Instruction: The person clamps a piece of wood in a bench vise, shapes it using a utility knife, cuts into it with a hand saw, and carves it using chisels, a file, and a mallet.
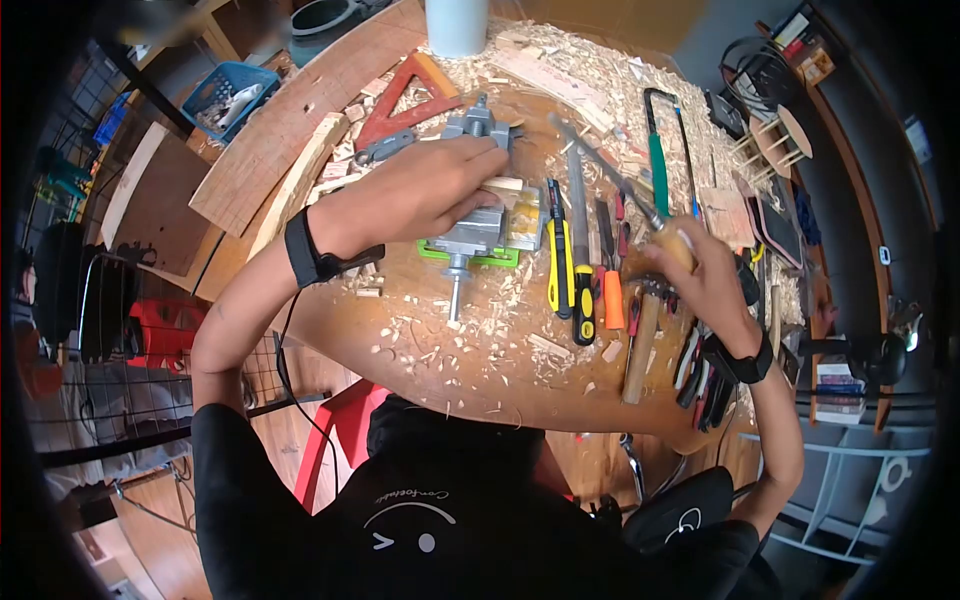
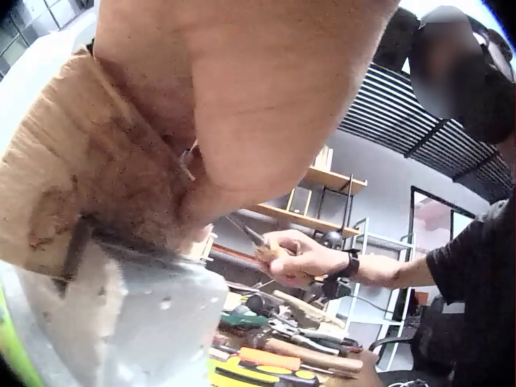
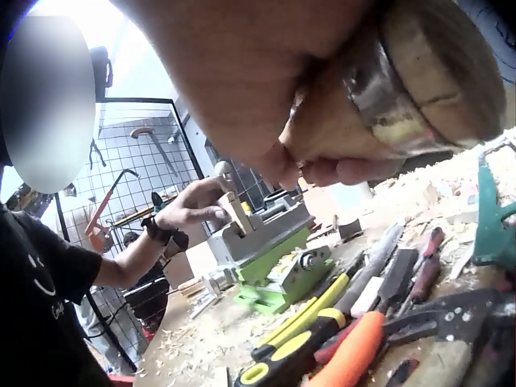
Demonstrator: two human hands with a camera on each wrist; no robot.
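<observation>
A grey vise (image 1: 470, 235) with green parts (image 3: 270, 292) stands on the wooden table, a small wood piece (image 3: 235, 211) upright in its jaws. The left hand (image 1: 430, 190) is over the vise, fingers and thumb around the wood piece; close up in the left wrist view, the thumb lies against the wood (image 2: 48, 169). Away to the right, the right hand (image 1: 705, 275) grips the wooden handle (image 1: 675, 245) of a long metal tool (image 1: 600, 155), its shaft slanting up and left over the tools. In the right wrist view the handle (image 3: 443, 81) fills the upper right; its tip is hidden there.
Between the hands lie a yellow-black cutter (image 1: 558, 245), an orange-handled tool (image 1: 612, 300) and several others. A green-handled saw (image 1: 658, 175) lies farther right. Wood shavings (image 1: 430, 345) cover much of the table. A red triangle (image 1: 380, 120) and boards (image 1: 285, 130) are behind and left.
</observation>
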